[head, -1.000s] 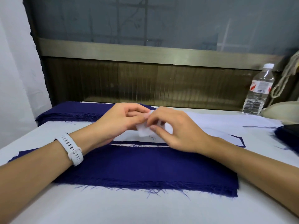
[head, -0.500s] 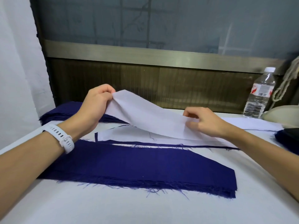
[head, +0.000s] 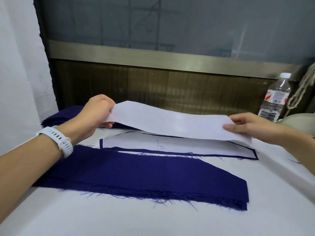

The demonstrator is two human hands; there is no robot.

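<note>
The white strip point(head: 173, 123) hangs in the air above the counter point(head: 153, 222), stretched between both hands and sagging a little in the middle. The left hand point(head: 97, 113) pinches its left end with curled fingers point(head: 107, 124). The right hand point(head: 247, 125) pinches the right end, with the thumb on top. The counter has a white cover. On it lies a navy cloth piece point(head: 136, 176) with a frayed near edge, and just behind it a white-faced piece point(head: 179, 147) with a navy border. A water bottle point(head: 275, 99) stands at the far right, before a brown ribbed wall panel point(head: 153, 87) under grey glass point(head: 153, 23).
</note>
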